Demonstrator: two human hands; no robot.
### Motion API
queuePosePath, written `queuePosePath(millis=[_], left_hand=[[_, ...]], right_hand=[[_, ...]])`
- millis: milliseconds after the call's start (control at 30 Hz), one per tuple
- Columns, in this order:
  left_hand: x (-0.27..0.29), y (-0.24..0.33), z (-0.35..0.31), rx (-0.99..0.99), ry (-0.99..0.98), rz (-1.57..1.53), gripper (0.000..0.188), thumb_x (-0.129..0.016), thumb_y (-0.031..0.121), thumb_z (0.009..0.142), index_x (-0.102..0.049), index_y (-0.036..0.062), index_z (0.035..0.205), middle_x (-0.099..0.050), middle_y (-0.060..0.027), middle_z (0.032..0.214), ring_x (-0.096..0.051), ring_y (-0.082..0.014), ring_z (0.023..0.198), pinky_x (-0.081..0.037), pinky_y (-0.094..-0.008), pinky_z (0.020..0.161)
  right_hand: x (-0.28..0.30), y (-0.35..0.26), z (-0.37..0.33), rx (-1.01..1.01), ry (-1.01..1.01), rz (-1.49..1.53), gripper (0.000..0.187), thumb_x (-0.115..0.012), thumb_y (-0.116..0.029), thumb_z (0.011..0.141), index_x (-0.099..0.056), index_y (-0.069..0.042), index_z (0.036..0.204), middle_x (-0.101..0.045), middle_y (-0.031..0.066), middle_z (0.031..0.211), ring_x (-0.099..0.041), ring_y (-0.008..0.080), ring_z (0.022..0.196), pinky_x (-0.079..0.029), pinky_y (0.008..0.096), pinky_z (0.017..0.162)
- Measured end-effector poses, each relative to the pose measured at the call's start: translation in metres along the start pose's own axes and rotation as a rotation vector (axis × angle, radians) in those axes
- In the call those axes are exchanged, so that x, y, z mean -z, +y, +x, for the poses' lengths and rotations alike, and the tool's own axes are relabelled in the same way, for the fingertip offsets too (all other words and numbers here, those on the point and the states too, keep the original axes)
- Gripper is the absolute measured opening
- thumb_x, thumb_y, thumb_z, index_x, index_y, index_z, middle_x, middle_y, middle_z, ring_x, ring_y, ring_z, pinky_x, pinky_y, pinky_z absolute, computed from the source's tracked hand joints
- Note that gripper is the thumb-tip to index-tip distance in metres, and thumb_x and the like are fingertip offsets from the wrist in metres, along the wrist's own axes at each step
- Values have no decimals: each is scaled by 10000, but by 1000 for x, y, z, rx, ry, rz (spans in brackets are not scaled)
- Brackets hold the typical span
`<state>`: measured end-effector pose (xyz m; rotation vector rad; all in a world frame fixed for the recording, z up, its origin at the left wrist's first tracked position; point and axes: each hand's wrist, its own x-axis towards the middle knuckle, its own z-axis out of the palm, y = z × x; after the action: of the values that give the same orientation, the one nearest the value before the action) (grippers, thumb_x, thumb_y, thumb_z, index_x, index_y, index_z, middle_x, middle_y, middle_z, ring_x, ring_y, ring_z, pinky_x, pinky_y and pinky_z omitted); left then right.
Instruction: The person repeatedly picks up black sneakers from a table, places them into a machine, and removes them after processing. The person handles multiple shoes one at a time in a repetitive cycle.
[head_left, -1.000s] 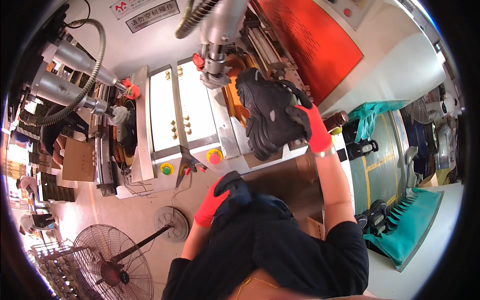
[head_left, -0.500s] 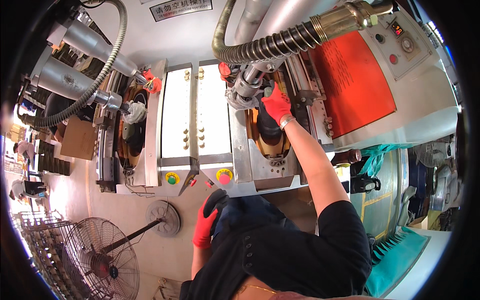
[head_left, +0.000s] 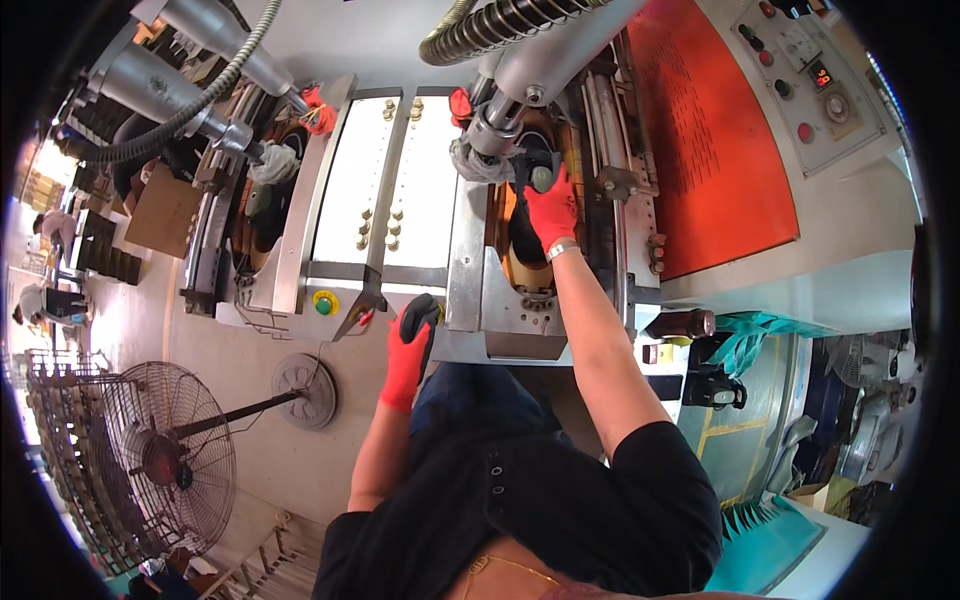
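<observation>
My right hand [head_left: 551, 205], in a red glove with dark fingers, reaches into the right station of the machine. Its fingers are closed around part of a black shoe [head_left: 524, 235] there, beside a grey-green oval patch. Just above, a metal press rod [head_left: 497, 128] ends in crumpled clear plastic [head_left: 480, 162]. My left hand [head_left: 410, 345], gloved alike, is at the front panel with its fingers extended and holding nothing. It hides most of a yellow-ringed button; whether it touches that button I cannot tell. A green button [head_left: 325, 303] lies to its left.
Another dark shoe [head_left: 266, 212] sits in the left station under a similar press rod [head_left: 235, 138]. A bright white panel [head_left: 345, 200] separates the stations. On the right are an orange-red panel [head_left: 710, 150] and controls [head_left: 815, 90]. A large fan [head_left: 165, 455] stands at lower left.
My left hand has risen from below the front panel to its yellow-ringed button. My right hand stays at the shoe. The whole view has shifted a little.
</observation>
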<state>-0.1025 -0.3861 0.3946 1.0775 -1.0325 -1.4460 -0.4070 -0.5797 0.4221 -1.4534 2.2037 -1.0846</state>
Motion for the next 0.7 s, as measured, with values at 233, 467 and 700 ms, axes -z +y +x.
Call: queuePosePath(millis=[233,467,700], left_hand=[[25,3,0,64,-81,-238,402,-544,103,1068,-523,-74,1428,-644,-194,1337,-656,-298,1233,-501,-433,1115],[96,44,16,53,-202,-200,511,-618,141,1046,-474,-66,1491,-631,-191,1391,-628,-284,1291,-473,-405,1134],[265,106,133,-348,308,410,676,-718,88,943,-437,-8,1551,-498,-177,1555,-466,-285,1455,-381,-383,1177]], right_hand=[[64,-57,-150,228,108,380,638,-677,27,938,-464,-15,1538,-539,139,1527,-501,237,1418,-396,363,1172],[50,-62,-252,8,-13,637,596,-509,122,956,-443,21,1540,-553,153,1510,-535,249,1392,-408,339,1138],[1,-162,-282,49,130,726,637,-422,153,920,-418,43,1548,-523,161,1542,-514,267,1419,-390,335,1145]])
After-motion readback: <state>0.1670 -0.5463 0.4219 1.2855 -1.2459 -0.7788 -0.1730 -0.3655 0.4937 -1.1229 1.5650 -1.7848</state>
